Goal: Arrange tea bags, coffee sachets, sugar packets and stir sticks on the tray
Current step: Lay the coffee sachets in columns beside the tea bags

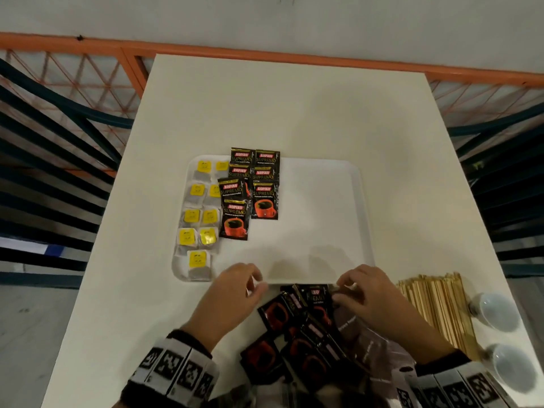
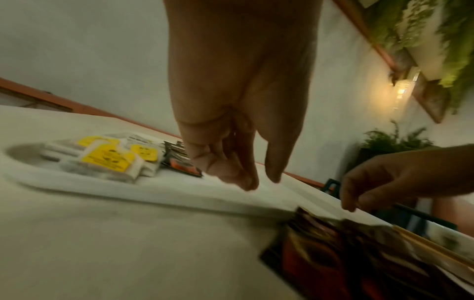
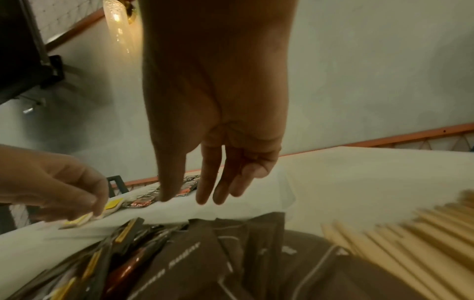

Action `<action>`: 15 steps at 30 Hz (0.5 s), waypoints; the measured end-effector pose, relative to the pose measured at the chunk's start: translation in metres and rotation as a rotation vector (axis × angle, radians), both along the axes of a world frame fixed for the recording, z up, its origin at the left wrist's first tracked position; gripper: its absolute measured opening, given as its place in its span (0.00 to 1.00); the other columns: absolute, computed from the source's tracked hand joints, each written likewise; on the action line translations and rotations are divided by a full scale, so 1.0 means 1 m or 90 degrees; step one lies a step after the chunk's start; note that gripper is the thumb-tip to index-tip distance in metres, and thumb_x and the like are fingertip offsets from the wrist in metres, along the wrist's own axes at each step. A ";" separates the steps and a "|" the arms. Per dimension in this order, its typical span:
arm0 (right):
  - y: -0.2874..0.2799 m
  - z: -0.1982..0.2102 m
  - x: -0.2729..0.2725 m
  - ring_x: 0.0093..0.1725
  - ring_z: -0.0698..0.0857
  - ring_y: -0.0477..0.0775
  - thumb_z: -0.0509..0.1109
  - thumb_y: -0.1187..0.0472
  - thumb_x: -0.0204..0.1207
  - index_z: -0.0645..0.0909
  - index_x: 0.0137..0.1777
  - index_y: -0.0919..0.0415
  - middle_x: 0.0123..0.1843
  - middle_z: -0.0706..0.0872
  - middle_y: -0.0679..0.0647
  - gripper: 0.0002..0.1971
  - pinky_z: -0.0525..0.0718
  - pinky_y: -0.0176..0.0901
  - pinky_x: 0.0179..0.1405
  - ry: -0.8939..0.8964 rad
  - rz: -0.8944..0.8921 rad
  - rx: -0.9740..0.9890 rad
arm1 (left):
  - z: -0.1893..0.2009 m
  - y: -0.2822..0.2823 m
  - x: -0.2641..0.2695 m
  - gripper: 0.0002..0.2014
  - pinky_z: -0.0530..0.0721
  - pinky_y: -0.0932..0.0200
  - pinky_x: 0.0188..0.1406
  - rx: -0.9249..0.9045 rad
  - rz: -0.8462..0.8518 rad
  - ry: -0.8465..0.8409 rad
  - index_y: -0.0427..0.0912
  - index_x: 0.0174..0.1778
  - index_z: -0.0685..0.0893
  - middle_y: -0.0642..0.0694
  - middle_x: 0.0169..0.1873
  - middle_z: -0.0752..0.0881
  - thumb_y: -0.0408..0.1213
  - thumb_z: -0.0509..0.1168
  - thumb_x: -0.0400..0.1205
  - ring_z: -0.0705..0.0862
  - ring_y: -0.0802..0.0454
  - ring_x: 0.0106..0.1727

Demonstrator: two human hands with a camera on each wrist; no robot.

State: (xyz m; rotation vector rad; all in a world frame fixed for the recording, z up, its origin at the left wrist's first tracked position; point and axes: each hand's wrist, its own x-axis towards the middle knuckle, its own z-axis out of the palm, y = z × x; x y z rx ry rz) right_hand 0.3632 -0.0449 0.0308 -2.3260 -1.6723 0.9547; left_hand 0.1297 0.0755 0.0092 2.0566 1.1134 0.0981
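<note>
Nearest the person, a loose pile of black-and-red Kopiko coffee sachets [image 1: 297, 328] lies on the white desk [image 1: 117, 319], overlapped on its right by brown sugar packets [image 3: 231, 253]. A flat bundle of wooden stir sticks [image 1: 438, 307] lies to the right of the pile, with two white light bulbs [image 1: 494, 312] beyond it at the desk edge.

The right hand [image 1: 368, 293] is over the far edge of the pile, fingers loosely extended downward; whether it touches a sachet cannot be determined. The left hand [image 1: 235, 290] is above the desk at the near rim of the tray, fingers loosely curled, holding nothing.

The white rectangular tray [image 1: 323, 201] lies just beyond both hands. Its left side carries two columns of tea bags with yellow tags [image 1: 200, 219], plus one extra bag at the near end. Immediately right of these are two overlapping columns of coffee sachets [image 1: 250, 189], the farthest ones crossing the far rim. The right half of the tray is bare.
</note>
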 end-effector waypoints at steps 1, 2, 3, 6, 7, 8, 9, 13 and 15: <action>-0.006 0.001 -0.001 0.53 0.71 0.43 0.61 0.30 0.68 0.78 0.55 0.48 0.50 0.75 0.41 0.26 0.72 0.38 0.59 -0.018 0.034 -0.035 | 0.000 -0.009 0.001 0.09 0.71 0.67 0.36 -0.026 -0.031 0.054 0.47 0.41 0.78 0.55 0.35 0.76 0.48 0.64 0.79 0.74 0.62 0.36; -0.010 0.003 -0.003 0.55 0.69 0.42 0.53 0.20 0.60 0.77 0.59 0.47 0.53 0.73 0.40 0.38 0.70 0.40 0.65 -0.033 0.061 -0.068 | -0.001 -0.017 0.002 0.12 0.71 0.66 0.36 -0.046 -0.053 0.120 0.45 0.41 0.78 0.53 0.37 0.77 0.52 0.63 0.79 0.75 0.60 0.38; -0.015 0.003 -0.005 0.58 0.66 0.42 0.45 0.15 0.51 0.74 0.63 0.46 0.56 0.72 0.40 0.48 0.67 0.44 0.70 -0.056 0.085 -0.103 | -0.001 -0.024 0.005 0.16 0.71 0.64 0.38 -0.055 -0.067 0.184 0.43 0.43 0.78 0.50 0.40 0.78 0.54 0.64 0.78 0.77 0.56 0.41; -0.022 0.002 -0.020 0.72 0.61 0.48 0.53 0.18 0.53 0.60 0.77 0.49 0.71 0.65 0.46 0.54 0.56 0.52 0.78 -0.135 0.126 -0.162 | -0.002 -0.037 0.013 0.26 0.72 0.61 0.44 -0.081 -0.065 0.252 0.41 0.55 0.75 0.45 0.52 0.79 0.59 0.68 0.72 0.80 0.48 0.54; -0.022 0.001 -0.026 0.74 0.60 0.51 0.59 0.21 0.57 0.57 0.79 0.51 0.73 0.63 0.48 0.53 0.55 0.52 0.79 -0.149 0.129 -0.154 | -0.005 -0.040 0.015 0.30 0.74 0.61 0.47 -0.091 -0.057 0.233 0.42 0.59 0.73 0.46 0.55 0.78 0.59 0.70 0.70 0.79 0.48 0.57; -0.022 -0.001 -0.032 0.74 0.60 0.52 0.63 0.24 0.59 0.55 0.79 0.52 0.73 0.62 0.50 0.52 0.55 0.52 0.78 -0.159 0.131 -0.140 | -0.007 -0.041 0.018 0.33 0.76 0.60 0.52 -0.103 -0.053 0.205 0.44 0.62 0.72 0.48 0.57 0.78 0.59 0.71 0.68 0.79 0.49 0.59; -0.021 -0.002 -0.037 0.73 0.61 0.53 0.65 0.25 0.60 0.55 0.79 0.53 0.72 0.63 0.51 0.52 0.57 0.52 0.77 -0.167 0.132 -0.126 | -0.010 -0.043 0.020 0.35 0.78 0.57 0.55 -0.112 -0.050 0.181 0.45 0.64 0.71 0.49 0.58 0.79 0.59 0.73 0.66 0.80 0.49 0.60; -0.015 -0.006 -0.047 0.68 0.64 0.53 0.67 0.28 0.61 0.61 0.74 0.53 0.68 0.64 0.51 0.46 0.63 0.49 0.71 -0.160 0.110 -0.064 | -0.009 -0.046 0.029 0.30 0.81 0.52 0.54 -0.080 -0.049 0.168 0.45 0.61 0.71 0.48 0.56 0.81 0.52 0.74 0.67 0.81 0.48 0.57; -0.012 -0.007 -0.049 0.67 0.63 0.52 0.69 0.32 0.64 0.62 0.73 0.52 0.67 0.64 0.51 0.42 0.61 0.47 0.69 -0.127 0.090 -0.037 | -0.011 -0.048 0.031 0.28 0.81 0.52 0.55 -0.084 -0.027 0.132 0.46 0.62 0.70 0.48 0.57 0.81 0.49 0.73 0.69 0.81 0.49 0.57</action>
